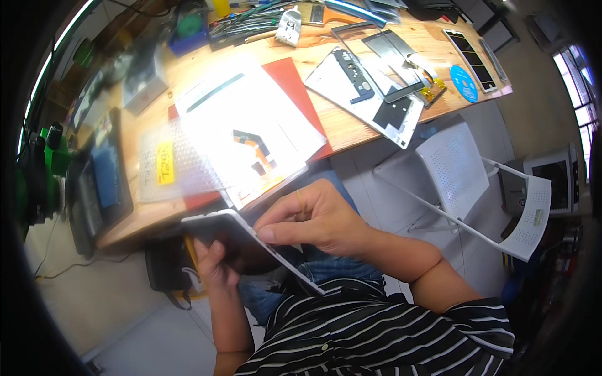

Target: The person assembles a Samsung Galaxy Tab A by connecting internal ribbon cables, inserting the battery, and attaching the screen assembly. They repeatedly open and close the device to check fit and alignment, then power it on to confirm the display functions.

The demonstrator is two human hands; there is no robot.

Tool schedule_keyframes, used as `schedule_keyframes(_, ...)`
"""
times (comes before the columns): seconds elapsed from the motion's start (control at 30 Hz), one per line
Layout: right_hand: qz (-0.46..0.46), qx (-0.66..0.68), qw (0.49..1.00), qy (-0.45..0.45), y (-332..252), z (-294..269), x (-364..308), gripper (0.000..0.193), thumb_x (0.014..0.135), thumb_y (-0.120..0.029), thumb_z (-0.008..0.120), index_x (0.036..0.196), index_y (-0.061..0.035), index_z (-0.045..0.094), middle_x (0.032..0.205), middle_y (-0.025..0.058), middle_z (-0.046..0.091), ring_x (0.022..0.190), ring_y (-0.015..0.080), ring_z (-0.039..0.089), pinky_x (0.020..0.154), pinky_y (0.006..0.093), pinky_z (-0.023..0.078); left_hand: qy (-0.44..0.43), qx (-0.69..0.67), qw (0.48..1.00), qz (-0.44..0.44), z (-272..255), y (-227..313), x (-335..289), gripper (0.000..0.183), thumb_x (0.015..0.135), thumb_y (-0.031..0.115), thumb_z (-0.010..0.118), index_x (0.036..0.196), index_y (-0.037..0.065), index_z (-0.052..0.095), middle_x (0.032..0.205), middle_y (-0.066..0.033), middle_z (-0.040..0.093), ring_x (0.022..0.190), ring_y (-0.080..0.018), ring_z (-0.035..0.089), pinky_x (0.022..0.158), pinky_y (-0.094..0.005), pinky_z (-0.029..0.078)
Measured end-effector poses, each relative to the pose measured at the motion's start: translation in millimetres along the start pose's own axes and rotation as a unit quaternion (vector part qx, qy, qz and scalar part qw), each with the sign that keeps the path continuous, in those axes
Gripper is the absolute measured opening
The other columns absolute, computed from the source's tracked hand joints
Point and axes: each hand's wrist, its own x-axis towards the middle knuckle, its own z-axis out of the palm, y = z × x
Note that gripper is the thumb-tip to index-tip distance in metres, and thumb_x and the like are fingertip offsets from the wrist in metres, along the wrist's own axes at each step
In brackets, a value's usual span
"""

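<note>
A tablet (233, 237) with a dark, glossy face and a pale rim is held tilted above my lap. My left hand (219, 263) grips it from the left, its thumb lying over the dark face and the other fingers partly hidden. At the tablet's upper right edge, my right hand (323, 216) has thumb and forefinger closed together on the rim. Any small piece between those fingertips is too small to make out. Just beyond the tablet, an orange and black flex cable (256, 150) rests on brightly lit white sheets (216, 116).
A bubble-wrap pouch (147, 166) with a yellow label lies left of the sheets, near a dark tablet (110, 169). Opened tablet parts (367, 88) spread rightward. Hand tools (251, 28) crowd the back. A white folding chair (454, 166) stands to the right.
</note>
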Motion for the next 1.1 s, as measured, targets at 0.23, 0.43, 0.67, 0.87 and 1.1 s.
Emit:
schedule_keyframes(0.23,0.001,0.015,1.0,-0.02,4.2,-4.6,3.8,0.018,0.09,-0.005,0.075,0.104,0.0066,0.074,0.091,0.0092,0.075,0.082,0.0086,0.067,0.075,0.0215,0.053,-0.067,-0.006,0.998,0.015,-7.9,-0.4,6.7,0.045,0.09,0.016,0.073,0.13,0.002,0.058,0.122,-0.0116,0.069,0.11,-0.0251,0.069,0.099,-0.0408,0.055)
schedule_keyframes(0.43,-0.012,-0.02,1.0,-0.02,5.2,-10.4,6.0,0.019,0.09,-0.006,0.075,0.104,0.0066,0.074,0.091,0.0089,0.075,0.082,0.0084,0.067,0.075,0.0215,0.053,-0.031,0.0,1.0,0.007,-5.6,-1.4,6.0,0.053,0.084,0.014,0.078,0.13,0.001,0.055,0.115,-0.013,0.068,0.103,-0.0246,0.068,0.093,-0.0367,0.056)
schedule_keyframes(0.67,0.005,-0.033,0.999,-0.012,0.6,-12.1,3.8,0.02,0.09,-0.007,0.075,0.104,0.0068,0.075,0.09,0.0085,0.075,0.082,0.0082,0.067,0.075,0.0213,0.052,-0.03,0.007,0.999,0.01,-6.9,-0.7,6.7,0.049,0.087,0.014,0.075,0.129,0.001,0.056,0.115,-0.0137,0.068,0.102,-0.0248,0.069,0.092,-0.0367,0.057)
schedule_keyframes(0.87,-0.003,-0.014,1.0,-0.012,3.1,-11.8,5.8,0.02,0.089,-0.008,0.075,0.103,0.0067,0.075,0.09,0.0087,0.075,0.082,0.0088,0.067,0.076,0.0222,0.053,-0.038,0.0,0.999,0.003,-11.1,0.7,7.3,0.049,0.087,0.013,0.074,0.131,0.0,0.055,0.118,-0.0145,0.068,0.104,-0.0254,0.069,0.094,-0.0381,0.056)
schedule_keyframes(1.1,-0.001,-0.06,0.998,0.024,-4.4,-14.3,1.2,0.021,0.088,-0.008,0.075,0.102,0.0074,0.075,0.087,0.011,0.075,0.078,0.011,0.069,0.072,0.0227,0.054,-0.027,0.012,1.0,0.005,-1.1,-0.1,8.8,0.053,0.086,0.012,0.075,0.133,-0.002,0.053,0.122,-0.0159,0.065,0.11,-0.0276,0.066,0.097,-0.0397,0.055)
